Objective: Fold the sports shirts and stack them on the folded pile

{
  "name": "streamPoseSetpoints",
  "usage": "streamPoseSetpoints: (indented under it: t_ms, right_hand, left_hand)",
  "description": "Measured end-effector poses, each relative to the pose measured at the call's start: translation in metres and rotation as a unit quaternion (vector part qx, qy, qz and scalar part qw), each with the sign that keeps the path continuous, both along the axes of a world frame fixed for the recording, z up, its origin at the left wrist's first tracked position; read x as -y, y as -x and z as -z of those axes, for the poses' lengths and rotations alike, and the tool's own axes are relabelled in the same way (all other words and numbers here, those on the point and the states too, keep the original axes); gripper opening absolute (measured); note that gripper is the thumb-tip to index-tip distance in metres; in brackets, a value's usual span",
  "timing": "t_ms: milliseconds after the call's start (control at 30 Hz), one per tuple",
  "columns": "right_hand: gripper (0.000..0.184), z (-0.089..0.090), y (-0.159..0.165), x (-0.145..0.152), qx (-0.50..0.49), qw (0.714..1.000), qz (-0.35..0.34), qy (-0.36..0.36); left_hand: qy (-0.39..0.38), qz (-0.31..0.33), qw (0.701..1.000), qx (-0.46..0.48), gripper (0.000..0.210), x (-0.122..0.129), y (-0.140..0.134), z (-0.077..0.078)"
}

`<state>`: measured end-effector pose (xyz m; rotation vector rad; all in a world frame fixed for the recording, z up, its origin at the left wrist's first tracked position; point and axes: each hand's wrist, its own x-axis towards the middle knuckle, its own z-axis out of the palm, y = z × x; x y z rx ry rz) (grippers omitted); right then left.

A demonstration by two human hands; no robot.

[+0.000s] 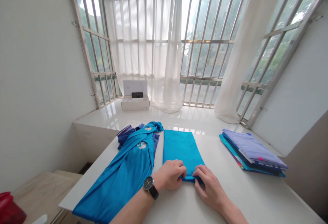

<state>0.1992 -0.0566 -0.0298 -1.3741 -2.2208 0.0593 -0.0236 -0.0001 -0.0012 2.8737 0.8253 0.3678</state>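
Note:
A blue garment (180, 145), folded into a flat, narrow panel, lies on the white table in front of me. At its near edge my left hand (173, 174), with a black-strapped watch on the wrist, has its fingers curled and closed on the fabric. My right hand (208, 186) pinches the same edge a little to the right, thumb below and fingers on top. The cloth between the two hands looks slightly rolled or bunched. Left of it lies a loose, unfolded blue garment (128, 169) with white prints, partly covering a dark navy garment (125, 136).
A stack of folded clothes (252, 152), lavender on top, sits at the table's right. On the window ledge stands an open white box (135, 105) with a black object in it. Sheer curtains (146, 46) hang before barred windows. A red container (11, 208) is at lower left.

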Motion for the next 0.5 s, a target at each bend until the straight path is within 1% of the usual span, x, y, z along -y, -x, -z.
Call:
streamPoseSetpoints:
  t_ms: [100, 300, 500]
  right_hand:
    - [0.008, -0.002, 0.001, 0.001, -0.005, 1.0, -0.001, 0.0]
    - [0.02, 0.001, -0.001, -0.002, -0.024, 1.0, 0.009, -0.003]
    - [0.028, 0.01, -0.005, -0.007, -0.031, 0.999, 0.02, -0.015]
  left_hand:
    - [0.012, 0.0, 1.0, 0.007, 0.014, 0.0, 0.002, -0.002]
    - [0.048, -0.001, 0.999, 0.025, 0.012, -0.003, 0.006, -0.005]
    - [0.123, -0.003, 0.992, 0.037, 0.006, -0.009, 0.015, -0.01]
